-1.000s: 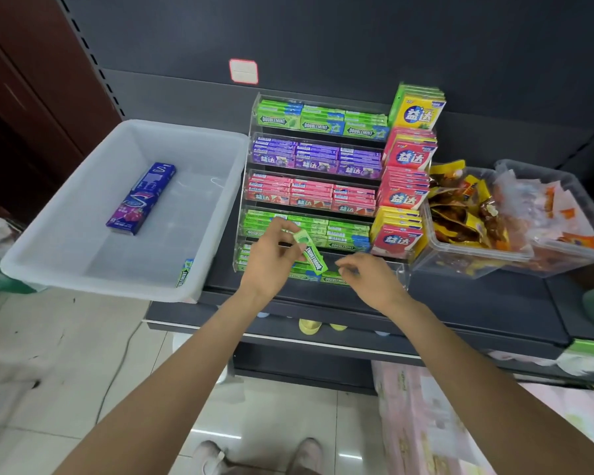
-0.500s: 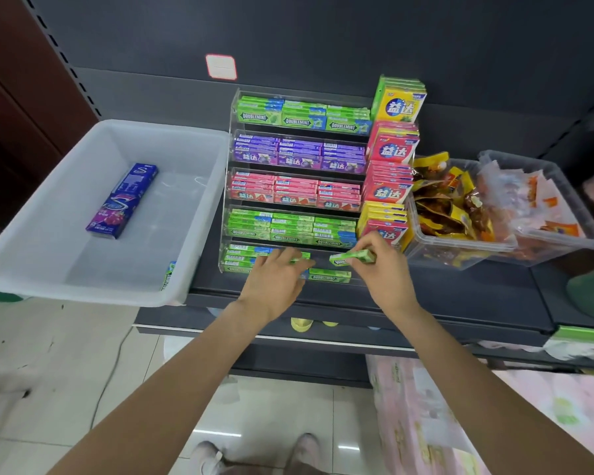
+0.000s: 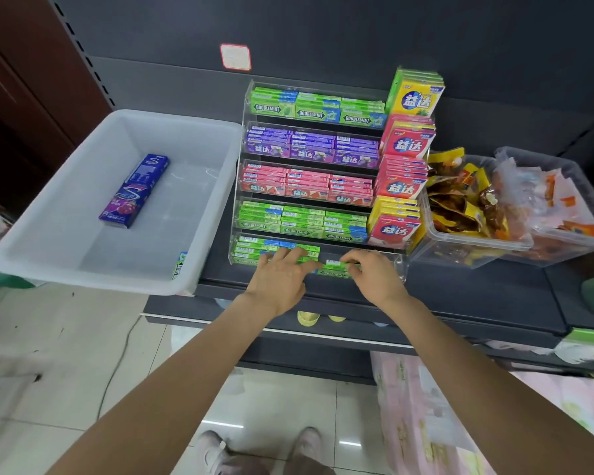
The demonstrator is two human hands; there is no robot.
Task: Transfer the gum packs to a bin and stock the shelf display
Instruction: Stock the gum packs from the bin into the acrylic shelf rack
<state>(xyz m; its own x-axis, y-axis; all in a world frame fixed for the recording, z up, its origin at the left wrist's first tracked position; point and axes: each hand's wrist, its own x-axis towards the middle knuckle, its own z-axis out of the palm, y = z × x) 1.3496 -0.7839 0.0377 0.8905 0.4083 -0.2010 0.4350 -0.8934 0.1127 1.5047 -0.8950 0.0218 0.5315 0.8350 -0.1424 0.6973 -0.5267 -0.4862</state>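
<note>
A clear tiered display rack [image 3: 244, 138] holds rows of green, purple and pink gum packs. Both hands are at its bottom tier. My left hand [image 3: 282, 275] lies flat on the green packs [image 3: 251, 248] at the tier's left and middle. My right hand [image 3: 374, 275] pinches a green gum pack [image 3: 336, 266] lying flat in the tier's right part. A white plastic bin [image 3: 62, 265] stands to the left, with a purple gum carton [image 3: 134, 190] inside and one green pack [image 3: 178, 267] leaning against its near right wall.
Stacked flat gum packets [image 3: 407, 145] stand at the rack's right side. Two clear tubs of wrapped snacks [image 3: 470, 252] sit further right on the dark shelf [image 3: 460, 289]. A pink patterned bag [image 3: 460, 423] lies on the tiled floor, with my shoes [image 3: 216, 450] below.
The green pack went from my left hand to my right, which has lowered it flat into the bottom tier. My left hand has settled on the packs beside it.
</note>
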